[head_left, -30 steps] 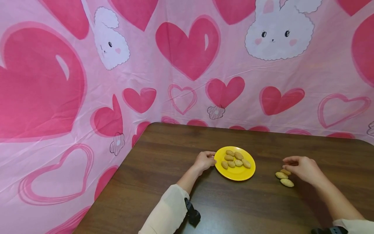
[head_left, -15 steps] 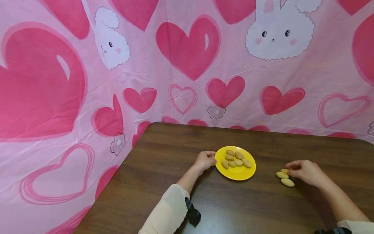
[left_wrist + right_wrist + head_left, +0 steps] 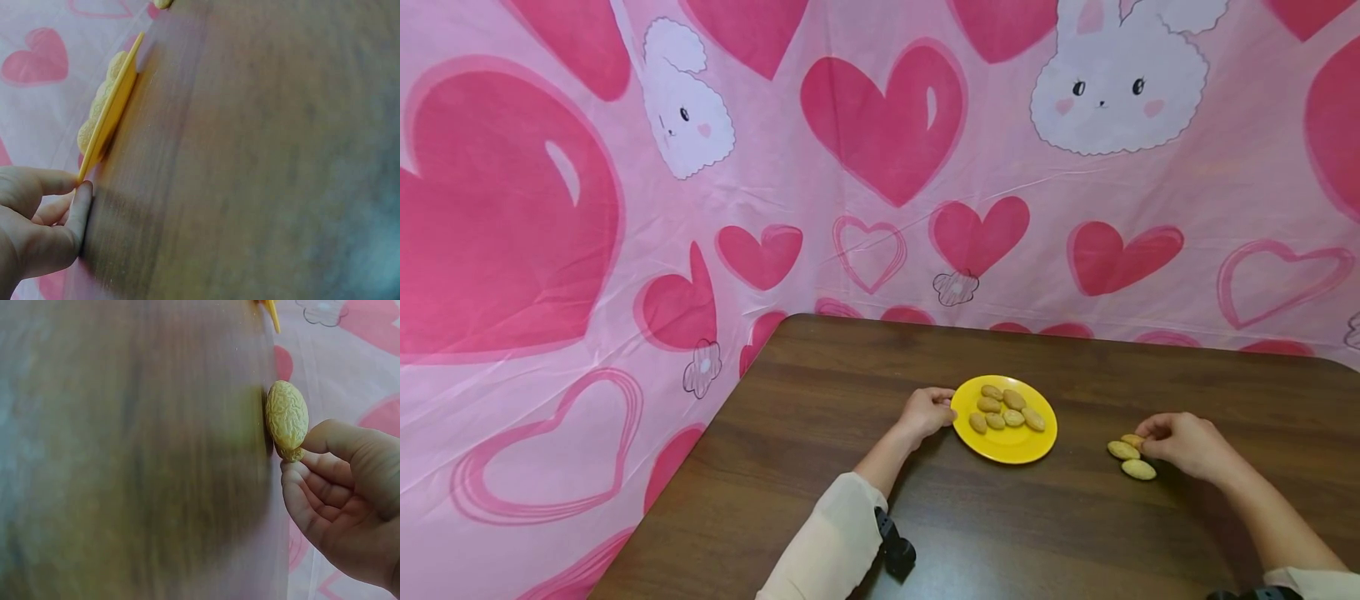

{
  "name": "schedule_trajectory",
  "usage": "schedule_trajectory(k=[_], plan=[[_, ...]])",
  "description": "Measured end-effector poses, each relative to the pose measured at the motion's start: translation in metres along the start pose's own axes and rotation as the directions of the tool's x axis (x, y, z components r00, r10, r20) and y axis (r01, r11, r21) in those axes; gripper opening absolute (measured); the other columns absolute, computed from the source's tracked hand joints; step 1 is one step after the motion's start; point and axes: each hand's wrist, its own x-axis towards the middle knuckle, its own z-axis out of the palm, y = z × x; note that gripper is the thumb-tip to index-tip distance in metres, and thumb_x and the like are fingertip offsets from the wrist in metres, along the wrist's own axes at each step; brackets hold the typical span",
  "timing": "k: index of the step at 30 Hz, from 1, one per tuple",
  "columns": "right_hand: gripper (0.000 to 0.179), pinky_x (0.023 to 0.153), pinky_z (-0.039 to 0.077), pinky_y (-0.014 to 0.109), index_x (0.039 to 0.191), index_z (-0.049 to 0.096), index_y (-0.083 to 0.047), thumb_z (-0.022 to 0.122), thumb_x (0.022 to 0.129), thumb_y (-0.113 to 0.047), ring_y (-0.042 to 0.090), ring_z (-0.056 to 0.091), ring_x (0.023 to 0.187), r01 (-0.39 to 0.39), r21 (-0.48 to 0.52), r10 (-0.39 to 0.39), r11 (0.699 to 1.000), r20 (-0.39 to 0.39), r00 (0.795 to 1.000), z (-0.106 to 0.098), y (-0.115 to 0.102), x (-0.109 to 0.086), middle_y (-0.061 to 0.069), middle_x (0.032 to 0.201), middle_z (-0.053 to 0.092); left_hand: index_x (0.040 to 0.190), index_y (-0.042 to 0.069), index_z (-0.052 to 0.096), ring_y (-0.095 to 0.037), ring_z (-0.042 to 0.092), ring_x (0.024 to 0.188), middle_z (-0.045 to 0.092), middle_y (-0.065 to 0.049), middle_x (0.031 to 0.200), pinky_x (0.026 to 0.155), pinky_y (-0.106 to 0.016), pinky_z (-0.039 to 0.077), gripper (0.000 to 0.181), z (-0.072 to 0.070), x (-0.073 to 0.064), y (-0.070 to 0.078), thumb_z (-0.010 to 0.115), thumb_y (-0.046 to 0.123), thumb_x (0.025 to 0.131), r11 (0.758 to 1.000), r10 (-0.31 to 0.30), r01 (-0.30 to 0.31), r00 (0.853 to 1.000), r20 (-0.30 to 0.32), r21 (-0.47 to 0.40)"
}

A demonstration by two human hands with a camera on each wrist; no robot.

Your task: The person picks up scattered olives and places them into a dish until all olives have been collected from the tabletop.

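My left hand (image 3: 928, 414) pinches the near-left rim of a round yellow plate (image 3: 1003, 450), thumb below and fingers above in the left wrist view. Several wrinkled, yellow-tan oval pieces (image 3: 1012, 417), like large dried fruits, lie on the plate. To its right, three similar ovals sit on the table. My right hand (image 3: 1187, 446) pinches the farthest one, an orange-yellow oval (image 3: 1131, 439), between thumb and fingertips. A greenish-yellow oval (image 3: 1123, 451) lies right beside it, and another pale oval (image 3: 1138, 470) rests nearer to me. In the right wrist view a wrinkled oval (image 3: 287, 415) partly hides the pinched piece.
Everything stands on a dark brown wooden table (image 3: 1000, 533). Behind and to the left hangs a pink cloth (image 3: 865, 167) printed with hearts and rabbits, close to the table's edges. A black wrist camera (image 3: 895, 546) is strapped on the left forearm.
My right hand has moved slightly right and lower, and its raised fingers have come down onto the farthest oval. My left hand and the plate have stayed in place.
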Motion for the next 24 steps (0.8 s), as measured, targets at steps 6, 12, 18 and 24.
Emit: schedule_trajectory(k=[6,12,18,24], plan=[[0.016,0.062,0.042,0.033,0.086,0.066,-0.002,0.070,0.079,-0.016,0.016,0.052,0.071,-0.007,0.003,0.007,1.000,-0.014,1.000,0.001,0.000,0.001,0.001,0.077,0.061,0.117,-0.002,0.064,-0.010,0.053,0.078,0.058,-0.003,0.088,0.067,-0.022,0.051,0.035,-0.001,0.000,0.000,0.064,-0.007,0.082,1.000,0.018,-0.019,1.000,0.002,0.015],[0.017,0.061,0.041,0.030,0.087,0.066,-0.002,0.070,0.080,-0.017,0.015,0.053,0.070,-0.006,0.006,0.006,1.000,-0.061,0.998,0.003,-0.003,0.001,0.001,0.077,0.062,0.117,-0.001,0.064,-0.010,0.053,0.078,0.058,-0.002,0.088,0.067,-0.021,0.051,0.035,-0.001,0.000,0.000,0.064,-0.006,0.082,1.000,0.011,-0.011,1.000,0.002,0.020],[0.016,0.061,0.042,0.029,0.087,0.065,-0.003,0.070,0.079,-0.016,0.011,0.053,0.069,0.017,0.003,-0.016,1.000,-0.099,0.995,0.005,-0.008,0.001,0.000,0.077,0.062,0.117,-0.001,0.064,-0.011,0.054,0.078,0.058,-0.002,0.088,0.067,-0.021,0.051,0.035,-0.001,-0.001,0.000,0.064,-0.006,0.082,1.000,0.010,-0.010,1.000,-0.002,0.021],[0.014,0.060,0.043,0.028,0.087,0.066,-0.004,0.070,0.079,-0.014,0.009,0.054,0.069,0.039,0.023,-0.037,0.999,-0.112,0.993,0.010,-0.017,0.003,-0.001,0.077,0.062,0.118,0.000,0.064,-0.011,0.054,0.078,0.058,-0.002,0.089,0.067,-0.022,0.051,0.036,-0.001,0.000,-0.001,0.064,-0.006,0.083,1.000,0.004,-0.004,1.000,0.000,0.018]])
